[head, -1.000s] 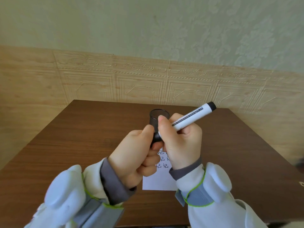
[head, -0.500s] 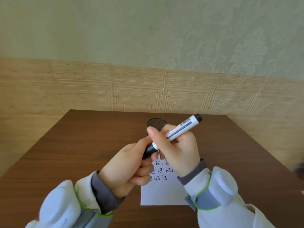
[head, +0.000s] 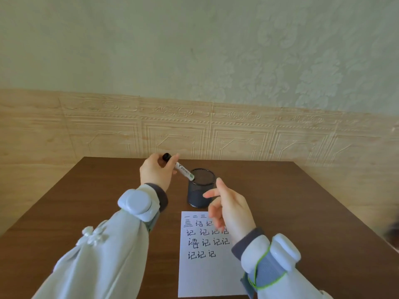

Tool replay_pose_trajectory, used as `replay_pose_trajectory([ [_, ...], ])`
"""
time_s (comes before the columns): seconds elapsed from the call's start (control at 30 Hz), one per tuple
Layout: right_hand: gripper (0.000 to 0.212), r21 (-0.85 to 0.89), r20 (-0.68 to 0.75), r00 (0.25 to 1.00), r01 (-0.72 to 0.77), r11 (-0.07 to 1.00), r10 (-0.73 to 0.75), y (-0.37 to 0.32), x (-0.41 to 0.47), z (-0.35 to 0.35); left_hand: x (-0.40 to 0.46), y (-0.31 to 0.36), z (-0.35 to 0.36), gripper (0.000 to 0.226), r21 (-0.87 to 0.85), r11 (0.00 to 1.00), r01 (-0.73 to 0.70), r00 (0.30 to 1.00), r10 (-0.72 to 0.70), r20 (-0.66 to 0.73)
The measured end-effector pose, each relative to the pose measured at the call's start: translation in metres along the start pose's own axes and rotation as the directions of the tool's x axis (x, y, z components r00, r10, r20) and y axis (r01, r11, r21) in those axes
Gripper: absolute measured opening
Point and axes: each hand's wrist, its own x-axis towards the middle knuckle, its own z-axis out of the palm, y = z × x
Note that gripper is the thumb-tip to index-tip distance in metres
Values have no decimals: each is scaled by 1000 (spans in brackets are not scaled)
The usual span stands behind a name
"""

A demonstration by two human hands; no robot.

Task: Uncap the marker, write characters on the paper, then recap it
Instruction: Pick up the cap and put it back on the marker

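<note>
My left hand (head: 156,172) grips the capped white marker (head: 181,169) near its black cap end, at the far middle of the table. The marker slants down to the right, and its lower end reaches the rim of the black mesh pen cup (head: 200,188). My right hand (head: 228,209) hovers with loose, spread fingers and nothing in it, just right of the cup and above the top right corner of the paper (head: 207,268). The white sheet lies in front of the cup and carries several rows of handwritten characters.
The brown wooden table (head: 90,212) ends at a far edge close behind the cup, against a wall with embossed beige panelling. A dark blurred object (head: 391,233) shows at the right edge of the view.
Both hands held the marker together above the paper before. Now only my left hand carries it, moved forward to the pen cup, and my right hand has let go and spread.
</note>
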Motion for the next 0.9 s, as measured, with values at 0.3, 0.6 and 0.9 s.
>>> replay_pose_trajectory([
  [0.3, 47, -1, -3, 1000, -19, 1000, 19, 17, 9, -8, 25, 12, 41, 32, -53, 996, -70, 998, 69, -10],
  [0.6, 47, 4, -6, 999, -53, 999, 53, 25, 21, -18, 38, 5, 75, 29, 34, 982, -183, 976, 178, 124],
  [0.9, 46, -18, 18, 998, -60, 998, 60, 31, 29, -15, 33, -16, 87, 32, 177, 948, -263, 949, 221, 224],
])
